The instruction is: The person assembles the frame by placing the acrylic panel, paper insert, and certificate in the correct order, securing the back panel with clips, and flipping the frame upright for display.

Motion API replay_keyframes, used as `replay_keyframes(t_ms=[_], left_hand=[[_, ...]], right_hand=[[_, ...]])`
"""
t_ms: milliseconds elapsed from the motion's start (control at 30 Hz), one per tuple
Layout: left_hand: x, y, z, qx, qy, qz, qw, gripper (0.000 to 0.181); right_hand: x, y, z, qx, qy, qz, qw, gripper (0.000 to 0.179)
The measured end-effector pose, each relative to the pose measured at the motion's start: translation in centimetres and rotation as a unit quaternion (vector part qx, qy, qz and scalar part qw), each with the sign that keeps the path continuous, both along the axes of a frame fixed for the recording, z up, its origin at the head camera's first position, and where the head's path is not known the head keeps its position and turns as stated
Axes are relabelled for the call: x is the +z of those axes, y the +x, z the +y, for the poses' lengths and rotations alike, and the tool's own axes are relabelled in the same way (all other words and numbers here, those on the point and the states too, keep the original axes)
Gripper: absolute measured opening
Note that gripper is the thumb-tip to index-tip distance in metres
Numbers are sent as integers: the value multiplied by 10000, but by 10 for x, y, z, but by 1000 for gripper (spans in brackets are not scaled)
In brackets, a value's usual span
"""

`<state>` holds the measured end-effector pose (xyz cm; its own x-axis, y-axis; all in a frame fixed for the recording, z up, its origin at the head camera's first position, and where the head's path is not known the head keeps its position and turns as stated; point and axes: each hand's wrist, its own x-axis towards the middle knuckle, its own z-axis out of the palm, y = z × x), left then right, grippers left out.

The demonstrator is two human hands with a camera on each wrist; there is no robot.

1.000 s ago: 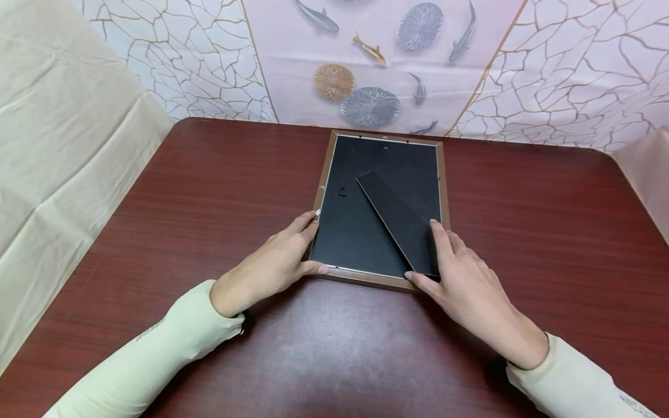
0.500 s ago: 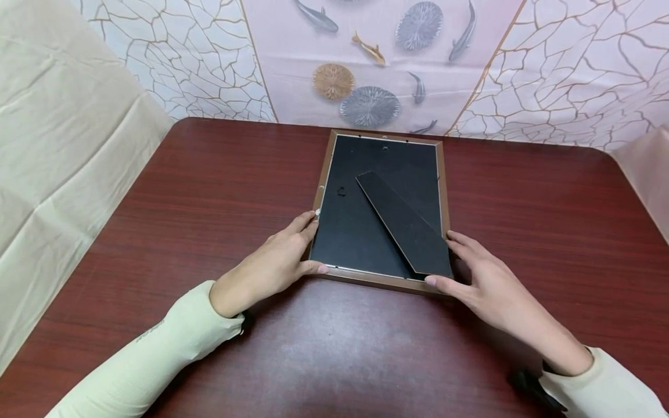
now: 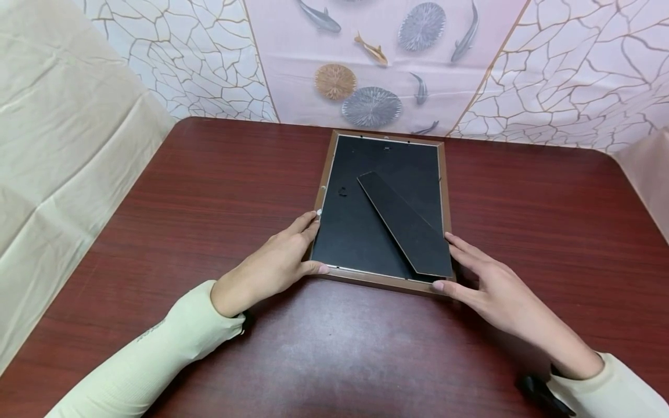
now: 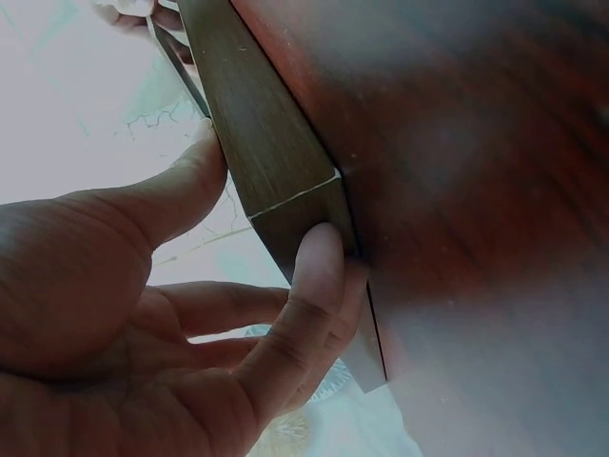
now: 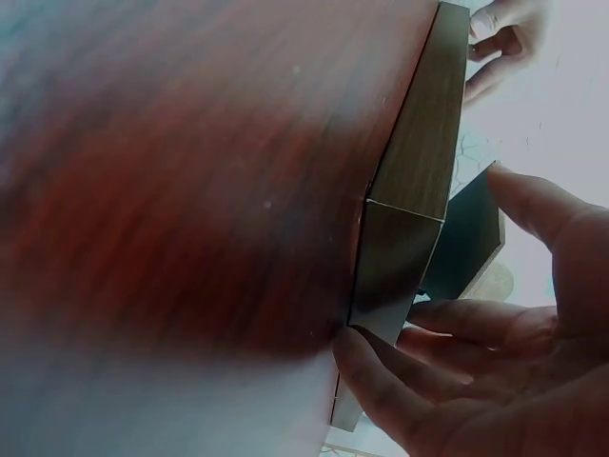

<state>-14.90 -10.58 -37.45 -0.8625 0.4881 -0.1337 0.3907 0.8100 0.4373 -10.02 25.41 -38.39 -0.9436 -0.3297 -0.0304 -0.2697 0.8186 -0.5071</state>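
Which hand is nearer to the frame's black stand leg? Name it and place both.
Right: the right hand is beside the wide end of the stand leg; the left hand is farther off, at the near left corner of the picture frame.

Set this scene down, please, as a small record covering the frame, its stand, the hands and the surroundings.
Picture frame: back up, on the table
Stand: black, slanting across the back, wide end at near right
Left hand: holds the near left corner
Right hand: holds the near right corner
Backdrop: patterned, beyond the table
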Motion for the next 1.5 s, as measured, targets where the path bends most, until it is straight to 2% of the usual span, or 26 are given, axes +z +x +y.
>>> replay_keyframes(t_ms=[367, 700, 933, 1067, 1300, 1500], left_hand=[[-1, 0, 1, 10, 17, -16, 10000, 92], [0, 1, 0, 33, 45, -55, 10000, 91], [0, 1, 0, 7, 35, -28, 10000, 92], [0, 0, 0, 9, 21, -26, 10000, 91], [0, 1, 0, 2, 1, -12, 10000, 90], [-1, 0, 0, -24, -21, 29, 10000, 89]], right_hand=[[-4, -6, 3, 28, 55, -97, 9999, 84], [-3, 2, 7, 62, 133, -42, 9999, 73], [-6, 10, 10, 21, -83, 428, 9990, 63], [-7, 12, 11, 40, -86, 495, 9987, 62], [-5, 12, 8, 230, 99, 571, 9981, 65], [-2, 13, 6, 324, 427, 413, 9977, 71]])
